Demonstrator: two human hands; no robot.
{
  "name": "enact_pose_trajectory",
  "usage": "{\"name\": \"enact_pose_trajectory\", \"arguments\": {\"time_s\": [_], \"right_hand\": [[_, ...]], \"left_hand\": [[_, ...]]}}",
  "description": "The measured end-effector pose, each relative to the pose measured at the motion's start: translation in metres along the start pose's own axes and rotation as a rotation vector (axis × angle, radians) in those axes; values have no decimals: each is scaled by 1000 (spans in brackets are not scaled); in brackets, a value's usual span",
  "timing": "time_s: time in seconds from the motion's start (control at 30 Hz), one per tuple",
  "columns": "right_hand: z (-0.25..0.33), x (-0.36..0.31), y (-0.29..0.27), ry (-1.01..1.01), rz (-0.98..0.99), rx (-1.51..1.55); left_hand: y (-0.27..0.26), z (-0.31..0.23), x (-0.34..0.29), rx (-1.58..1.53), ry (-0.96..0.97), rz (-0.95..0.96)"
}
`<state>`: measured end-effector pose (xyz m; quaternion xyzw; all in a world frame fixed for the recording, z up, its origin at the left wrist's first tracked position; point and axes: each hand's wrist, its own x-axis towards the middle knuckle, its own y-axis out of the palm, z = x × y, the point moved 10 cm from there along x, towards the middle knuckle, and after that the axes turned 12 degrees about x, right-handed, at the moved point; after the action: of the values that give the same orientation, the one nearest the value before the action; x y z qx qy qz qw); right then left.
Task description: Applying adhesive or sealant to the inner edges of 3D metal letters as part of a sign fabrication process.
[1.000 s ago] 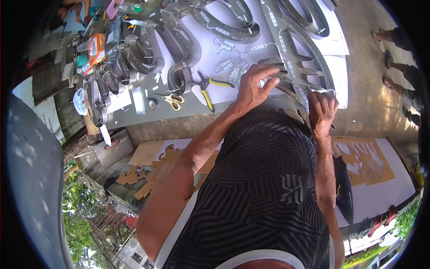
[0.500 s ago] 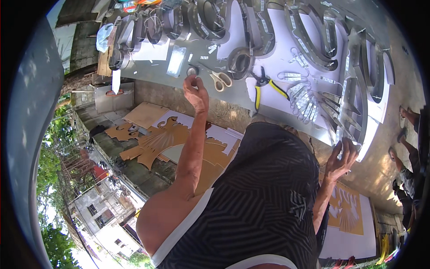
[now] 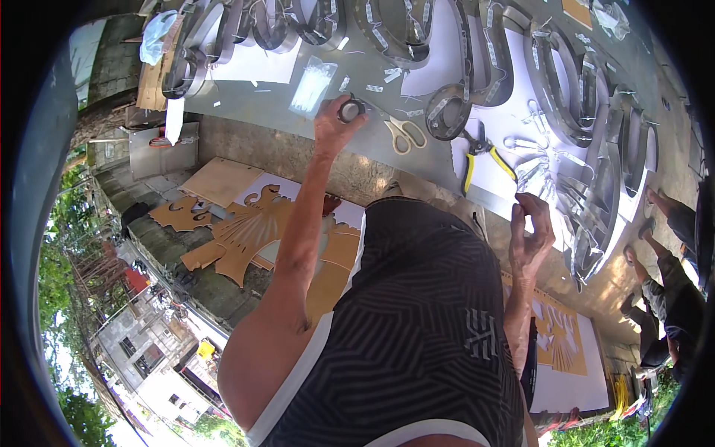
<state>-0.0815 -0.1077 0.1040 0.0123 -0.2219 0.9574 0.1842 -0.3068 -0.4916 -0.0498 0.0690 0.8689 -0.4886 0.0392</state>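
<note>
My left hand (image 3: 337, 128) is closed on a roll of black tape (image 3: 360, 106) with a pale centre, at the table's near edge. Beside it lie a clear plastic packet (image 3: 313, 88) and cream-handled scissors (image 3: 406, 137). My right hand (image 3: 533, 232) is at the near right edge of the table, thumb and fingertips drawn together in a pinch. Anything between those tips is too small to make out. Yellow-handled wire strippers (image 3: 488, 158) and a bundle of clear LED module strips (image 3: 538, 167) lie just beyond it.
Grey metal channel letters (image 3: 447, 112) fill the table's far side, some lined with LED strips. Brown cut-out panels (image 3: 253, 223) lie below the table at left, more (image 3: 557, 328) at lower right. Other people's legs (image 3: 659, 261) show at the right edge.
My left hand has picked up the tape roll. My right hand has moved left, away from the metal letter at the table's right corner. The view has shifted.
</note>
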Motion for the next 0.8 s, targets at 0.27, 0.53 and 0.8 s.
{"name": "enact_pose_trajectory", "arguments": {"time_s": [0.27, 0.53, 0.8], "right_hand": [[15, 48, 106, 385, 210, 585], [26, 55, 98, 306, 62, 401], [71, 48, 76, 0, -10, 140]], "left_hand": [[-20, -167, -65, -897, 299, 696], [-5, -210, -77, -765, 586, 834], [0, -218, -78, -556, 596, 768]]}}
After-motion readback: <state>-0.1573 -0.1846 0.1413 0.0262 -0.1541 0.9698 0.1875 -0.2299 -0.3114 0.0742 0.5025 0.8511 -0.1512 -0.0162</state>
